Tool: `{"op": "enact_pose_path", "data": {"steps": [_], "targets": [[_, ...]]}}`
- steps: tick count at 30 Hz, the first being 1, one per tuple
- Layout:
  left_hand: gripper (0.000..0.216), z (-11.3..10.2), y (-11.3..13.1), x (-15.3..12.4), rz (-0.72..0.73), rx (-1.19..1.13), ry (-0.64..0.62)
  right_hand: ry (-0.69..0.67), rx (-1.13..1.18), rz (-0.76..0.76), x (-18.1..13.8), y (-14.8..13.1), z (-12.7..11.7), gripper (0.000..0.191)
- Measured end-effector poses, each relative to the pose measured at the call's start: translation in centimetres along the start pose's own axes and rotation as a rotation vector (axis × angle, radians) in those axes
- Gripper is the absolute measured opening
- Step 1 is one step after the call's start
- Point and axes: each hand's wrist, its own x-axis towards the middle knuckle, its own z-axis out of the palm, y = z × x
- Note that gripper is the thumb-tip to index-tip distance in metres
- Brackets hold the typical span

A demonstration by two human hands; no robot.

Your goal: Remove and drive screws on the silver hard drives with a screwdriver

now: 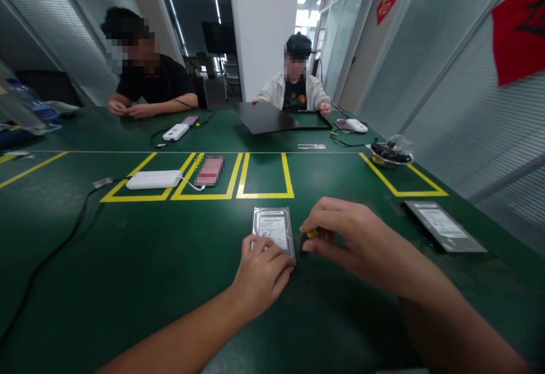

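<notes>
A silver hard drive (273,227) with a white label lies flat on the green table (128,272) in front of me. My left hand (259,274) rests on the drive's near edge, fingers curled over it and holding it down. My right hand (349,238) is pinched shut on a small tool with a yellow handle (312,233), its tip at the drive's right side. Most of that tool is hidden by my fingers.
A second flat drive or cover plate (445,226) lies at the right. A metal bowl (389,155) with small parts stands at the far right. A white power bank (153,180) with a cable sits in the yellow-taped boxes. Two other people sit across the table.
</notes>
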Motion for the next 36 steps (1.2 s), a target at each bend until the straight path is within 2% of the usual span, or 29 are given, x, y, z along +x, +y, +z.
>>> {"op": "enact_pose_path", "data": {"steps": [5,10,16,21,27,32,36], "targets": [[0.008,-0.03,-0.08,0.00,-0.007,-0.013,-0.011,0.028,0.038,-0.036,-0.10,0.41,0.21,0.019],[0.008,-0.08,-0.06,0.05,-0.020,-0.031,-0.026,0.051,0.009,-0.026,0.00,0.47,0.33,0.011],[0.008,-0.06,-0.12,0.04,-0.027,-0.059,-0.029,0.050,0.055,-0.008,0.07,0.14,0.30,0.019],[0.006,-0.17,-0.03,0.02,-0.029,-0.094,-0.024,0.066,0.038,-0.024,0.30,0.52,0.61,0.008],[0.006,-0.21,0.02,0.08,-0.034,-0.098,-0.037,0.079,-0.019,0.036,0.29,0.57,0.48,0.017],[0.007,-0.28,-0.01,0.17,-0.034,-0.107,-0.051,0.057,-0.042,0.040,-0.06,0.83,0.35,0.012],[0.006,-0.24,-0.02,0.08,-0.033,-0.110,-0.036,0.062,-0.065,0.033,-0.27,1.01,0.40,0.025]]}}
